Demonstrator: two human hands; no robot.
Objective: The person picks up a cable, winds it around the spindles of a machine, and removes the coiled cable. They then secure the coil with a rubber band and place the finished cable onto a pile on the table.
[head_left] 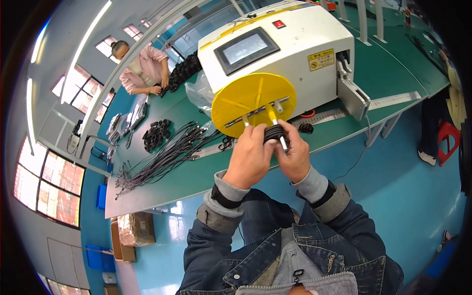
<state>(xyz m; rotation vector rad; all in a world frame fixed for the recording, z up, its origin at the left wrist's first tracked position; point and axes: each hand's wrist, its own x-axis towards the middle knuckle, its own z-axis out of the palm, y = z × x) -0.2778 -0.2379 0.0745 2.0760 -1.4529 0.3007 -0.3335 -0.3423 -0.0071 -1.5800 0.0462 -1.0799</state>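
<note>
Clamped on a small coil of black cable (274, 132) are the left grip (250, 152) and the right grip (295, 152). The coil is pinched between them, with the left thumb and the right fingers pressed on it. It is held just in front of a round yellow disc (236, 98), near the disc's lower edge. A shiny post tip (283, 143) is seen poking out by the coil, close to the right grip. How much of the post is inside the coil cannot be told.

The disc is fixed on the front of a big white machine (309, 44). On top of the machine, a screen (246, 50) and a small red switch (279, 24) can be seen. The machine is held up by a green counter (398, 64), and a long metal ruler (393, 100) is laid along its near side. To the left, many thin dark cables (164, 157) are spread out. Beside them, a black pile (157, 134) is heaped, and a clear plastic bag (199, 93) is left near the machine. Farther off, black things (184, 71) are handled by another person (145, 71) in pink.
</note>
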